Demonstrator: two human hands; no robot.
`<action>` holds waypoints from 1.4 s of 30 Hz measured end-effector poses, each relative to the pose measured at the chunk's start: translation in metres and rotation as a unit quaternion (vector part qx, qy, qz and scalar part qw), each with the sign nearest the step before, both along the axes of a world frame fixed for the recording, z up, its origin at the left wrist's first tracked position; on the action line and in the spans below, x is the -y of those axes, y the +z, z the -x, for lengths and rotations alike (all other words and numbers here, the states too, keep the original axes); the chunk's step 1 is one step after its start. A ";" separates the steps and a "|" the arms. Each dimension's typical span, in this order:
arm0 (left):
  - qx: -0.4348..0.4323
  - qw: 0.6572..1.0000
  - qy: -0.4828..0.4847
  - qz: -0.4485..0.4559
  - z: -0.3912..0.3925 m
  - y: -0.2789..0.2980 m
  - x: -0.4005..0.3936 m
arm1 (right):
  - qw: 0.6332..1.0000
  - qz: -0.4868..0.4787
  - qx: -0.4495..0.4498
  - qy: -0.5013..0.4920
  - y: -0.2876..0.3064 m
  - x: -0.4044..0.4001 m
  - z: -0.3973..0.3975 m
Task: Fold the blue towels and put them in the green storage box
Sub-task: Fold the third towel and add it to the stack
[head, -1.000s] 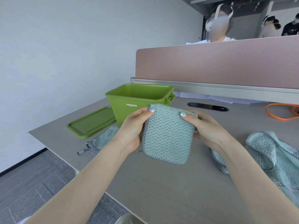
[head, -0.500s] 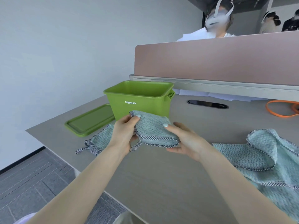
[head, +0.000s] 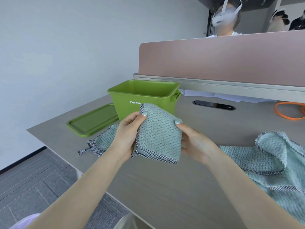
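Observation:
A folded light-blue towel [head: 158, 134] with checked trim is held upright above the desk, just in front of the green storage box [head: 143, 95]. My left hand [head: 127, 134] grips its left edge, thumb on the front. My right hand [head: 194, 141] grips its right edge. The box is open and looks empty from here. A second blue towel [head: 103, 140] lies flat on the desk behind my left hand, partly hidden. More unfolded blue towel [head: 270, 161] is heaped at the right.
The box's green lid [head: 93, 119] lies flat left of the box. A pink divider [head: 222, 58] runs along the desk's back, with people behind it. An orange cable [head: 288, 111] and a black cable slot [head: 214, 105] sit at the back right. The desk edge [head: 54, 146] drops off at left.
The folded towel was tipped flat and low half a second ago; both hands have since raised it upright again, nearer the box's front.

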State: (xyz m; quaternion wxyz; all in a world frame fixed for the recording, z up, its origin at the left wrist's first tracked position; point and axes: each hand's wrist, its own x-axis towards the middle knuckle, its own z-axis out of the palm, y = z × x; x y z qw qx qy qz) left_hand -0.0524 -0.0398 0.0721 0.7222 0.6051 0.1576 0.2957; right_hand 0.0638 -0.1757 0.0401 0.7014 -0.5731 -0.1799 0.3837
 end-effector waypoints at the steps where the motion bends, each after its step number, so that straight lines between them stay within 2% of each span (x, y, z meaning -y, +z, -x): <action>1: 0.000 1.000 -0.006 0.000 0.000 0.001 0.001 | 1.000 -0.016 -0.003 -0.011 0.001 0.000 -0.001; 5: 0.013 1.000 -0.012 -0.004 0.001 -0.001 0.002 | 0.999 -0.030 -0.012 -0.023 0.004 0.002 -0.005; 11: 0.039 0.998 -0.007 -0.042 0.001 -0.002 0.006 | 0.998 0.004 -0.042 0.037 0.001 0.002 -0.002; 16: 0.039 0.993 -0.013 -0.111 -0.001 -0.003 0.003 | 0.992 -0.108 -0.063 -0.022 0.004 0.004 -0.010; 18: 0.035 0.991 -0.008 -0.131 -0.002 -0.006 0.001 | 0.990 -0.125 -0.061 -0.033 0.007 0.007 -0.013; 25: 0.016 0.988 0.005 -0.153 -0.002 -0.010 0.001 | 0.998 -0.039 -0.050 0.030 0.003 0.008 -0.009; 31: 0.048 0.981 0.070 -0.172 -0.005 -0.008 0.000 | 0.992 0.104 0.066 -0.022 -0.002 0.007 -0.012; 34: 0.048 0.981 0.064 -0.178 -0.005 -0.008 0.000 | 0.998 0.035 0.055 -0.002 -0.001 0.005 -0.010; 37: 0.045 0.979 0.054 -0.189 -0.004 -0.009 0.001 | 0.995 -0.061 0.052 -0.060 0.004 0.006 -0.008; 40: 0.025 0.978 0.056 -0.198 -0.004 -0.010 0.002 | 0.985 -0.099 0.097 -0.100 0.011 0.012 -0.007; 42: 0.018 0.978 0.049 -0.203 -0.004 -0.009 0.004 | 0.983 -0.114 0.097 -0.110 0.012 0.013 -0.007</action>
